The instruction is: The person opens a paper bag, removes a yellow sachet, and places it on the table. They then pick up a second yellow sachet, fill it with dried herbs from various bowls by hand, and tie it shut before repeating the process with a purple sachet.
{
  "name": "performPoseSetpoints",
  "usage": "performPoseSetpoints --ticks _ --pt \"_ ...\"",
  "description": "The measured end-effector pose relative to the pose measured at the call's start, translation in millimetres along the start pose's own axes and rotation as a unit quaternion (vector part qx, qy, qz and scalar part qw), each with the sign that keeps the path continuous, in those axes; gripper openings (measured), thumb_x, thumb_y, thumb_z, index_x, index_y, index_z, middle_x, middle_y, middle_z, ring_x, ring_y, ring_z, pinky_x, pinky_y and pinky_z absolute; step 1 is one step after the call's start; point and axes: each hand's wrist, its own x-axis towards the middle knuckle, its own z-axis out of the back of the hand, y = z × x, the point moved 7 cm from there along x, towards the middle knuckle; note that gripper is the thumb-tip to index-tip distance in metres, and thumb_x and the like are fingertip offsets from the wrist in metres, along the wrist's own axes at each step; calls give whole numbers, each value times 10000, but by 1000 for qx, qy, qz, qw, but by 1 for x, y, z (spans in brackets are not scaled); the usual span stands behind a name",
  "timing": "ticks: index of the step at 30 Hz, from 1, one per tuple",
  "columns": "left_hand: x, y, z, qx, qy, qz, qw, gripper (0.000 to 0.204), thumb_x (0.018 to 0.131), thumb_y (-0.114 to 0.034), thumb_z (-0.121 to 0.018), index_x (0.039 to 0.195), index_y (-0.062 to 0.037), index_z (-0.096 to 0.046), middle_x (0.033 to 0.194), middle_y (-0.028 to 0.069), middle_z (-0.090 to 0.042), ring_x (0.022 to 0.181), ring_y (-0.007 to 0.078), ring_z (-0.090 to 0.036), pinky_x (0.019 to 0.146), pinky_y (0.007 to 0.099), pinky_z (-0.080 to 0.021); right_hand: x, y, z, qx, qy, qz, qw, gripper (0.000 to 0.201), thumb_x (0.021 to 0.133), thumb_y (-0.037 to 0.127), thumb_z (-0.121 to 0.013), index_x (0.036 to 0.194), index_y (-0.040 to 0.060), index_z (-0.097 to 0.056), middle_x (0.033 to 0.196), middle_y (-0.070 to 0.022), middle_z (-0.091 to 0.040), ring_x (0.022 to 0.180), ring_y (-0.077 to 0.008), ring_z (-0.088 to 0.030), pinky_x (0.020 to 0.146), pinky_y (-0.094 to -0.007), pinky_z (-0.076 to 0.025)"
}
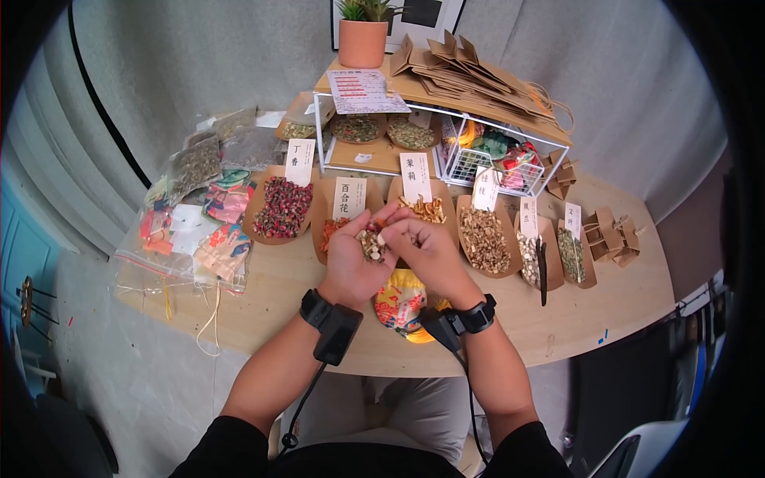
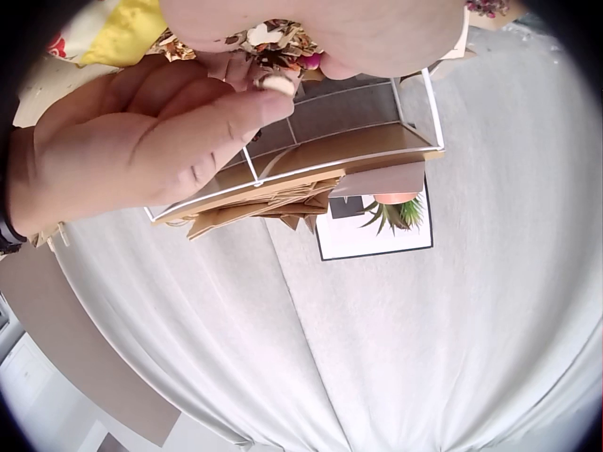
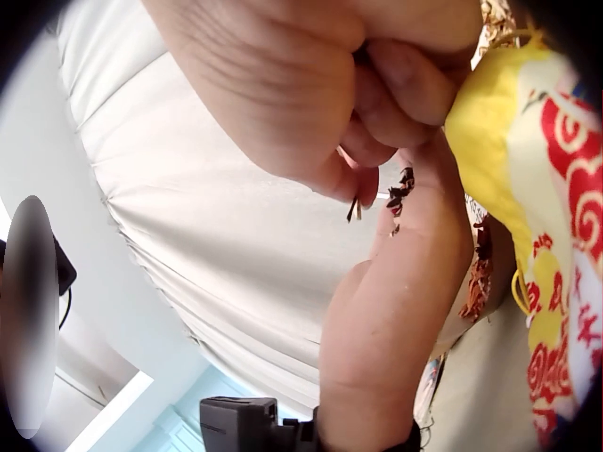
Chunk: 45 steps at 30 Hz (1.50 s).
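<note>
My left hand [image 1: 352,267] is cupped palm up and holds a mix of dried herbs [image 1: 371,246], with pale slices and some pink bits showing in the left wrist view. Over that palm, my right hand [image 1: 433,253] pinches a small pale dried piece [image 2: 277,84] between thumb and finger. Thin dark stems [image 3: 354,209] stick out at its fingertips in the right wrist view. Dark crumbs [image 3: 400,193] cling to the left hand's edge. Below both hands on the table lies a yellow patterned fabric pouch [image 1: 398,304].
Card-labelled paper trays of dried rosebuds [image 1: 284,209], brown chopped pieces [image 1: 484,243] and other herbs line the table. A black stick [image 1: 543,275] lies across one tray. Left are plastic bags [image 1: 195,163] and fabric pouches [image 1: 225,253]; behind stands a shelf [image 1: 351,155] topped by paper bags [image 1: 470,76].
</note>
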Motion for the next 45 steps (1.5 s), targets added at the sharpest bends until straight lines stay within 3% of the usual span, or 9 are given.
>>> performPoseSetpoints --ticks 4,10,13,16,19,25,34,40,45 --pt "-3 1 0 -17 -20 1 1000 431 1053 -234 -300 1272 60 -525 1229 160 -582 1199 263 -538 1089 407 -410 -4 -3 11 129 -32 -141 981 183 964 145 -605 985 -17 -687 761 31 -631 674 -30 -526 605 -187 -396" --pt "-3 2 0 -20 -24 7 999 436 1056 -239 -295 1273 62 -523 1223 161 -582 1179 260 -546 1092 408 -406 0 3 12 3 -43 -39 998 185 967 149 -579 961 -17 -660 749 6 -627 644 -33 -528 598 -177 -399" --pt "-5 2 -3 -16 -21 8 1000 442 1055 -241 -287 1298 63 -494 1255 170 -565 1211 270 -527 1099 412 -395 -3 0 16 169 -114 -124 971 154 950 109 -552 968 -7 -653 799 -29 -648 629 -62 -551 605 -175 -417" --pt "-8 3 -12 -15 -48 -3 999 439 1054 -228 -287 1347 57 -445 1311 182 -538 1266 288 -491 1118 430 -372 -1 -13 24 431 17 -150 890 138 921 74 -543 966 3 -652 850 -55 -657 597 -86 -561 568 -185 -420" --pt "-5 1 -6 -24 -43 -8 999 445 1053 -238 -279 1345 56 -441 1298 181 -541 1256 295 -496 1102 428 -385 -2 -11 22 423 55 -150 892 158 914 78 -548 985 -8 -660 850 -64 -656 568 -73 -542 498 -193 -381" --pt "-3 0 0 -17 -39 -6 999 425 1046 -246 -296 1320 37 -455 1276 182 -567 1280 296 -481 1130 445 -338 -5 11 -2 -78 64 -55 993 158 880 102 -667 995 8 -721 612 33 -521 540 -20 -415 471 -226 -318" --pt "-4 1 -1 4 -43 -6 999 420 1044 -249 -298 1311 28 -466 1260 180 -573 1293 288 -468 1133 465 -328 -6 14 -6 -156 67 -39 985 146 913 122 -680 1007 18 -719 605 77 -462 560 -6 -365 487 -214 -285" --pt "-4 -2 -3 15 -39 -14 999 453 1050 -260 -284 1311 54 -479 1216 162 -571 1221 281 -511 1098 401 -386 0 2 0 18 -32 14 999 171 939 152 -628 947 -13 -673 676 34 -553 557 -22 -442 496 -208 -345" --pt "-5 0 -4 -7 -32 -3 999 441 1048 -231 -303 1328 75 -454 1287 200 -541 1251 324 -499 1120 433 -366 -3 -12 21 303 -71 -182 933 181 945 175 -574 915 8 -637 691 26 -545 528 -36 -431 461 -187 -342"
